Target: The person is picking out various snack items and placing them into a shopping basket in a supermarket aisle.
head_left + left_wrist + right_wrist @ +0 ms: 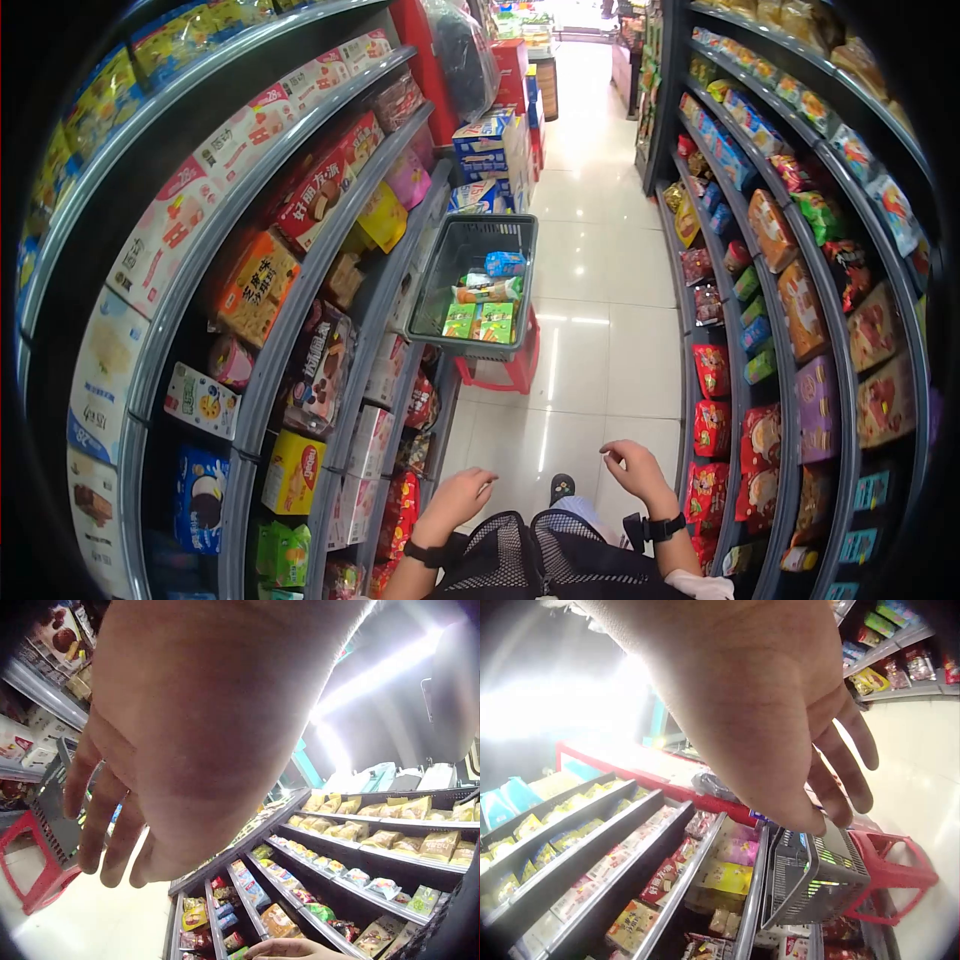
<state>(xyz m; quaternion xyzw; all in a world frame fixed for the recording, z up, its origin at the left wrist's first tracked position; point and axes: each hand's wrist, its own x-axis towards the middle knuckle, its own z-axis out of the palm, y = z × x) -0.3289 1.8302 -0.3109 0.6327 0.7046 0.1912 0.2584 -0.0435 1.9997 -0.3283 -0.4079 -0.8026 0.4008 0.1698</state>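
Observation:
Both hands hang in front of the body with nothing in them. The left hand (462, 497), fingers loosely bent, is near the lower left shelves; its fingers spread downward in the left wrist view (187, 742). The right hand (637, 474) is held over the aisle floor, its fingers relaxed, also in the right wrist view (780, 727). Ahead of both, apart from them, a dark grey basket (425, 300) rests on a red stool (520, 368). Inside are green boxes (496, 322), a blue packet (505, 263) and an orange-and-white packet (486, 292).
Shelves of packaged snacks line the left (250, 375) and right (760, 300) sides. Stacked blue-and-white boxes (485, 145) stand behind the basket. Between the shelves runs a tiled floor (590, 270), with one shoe (563, 487) showing below.

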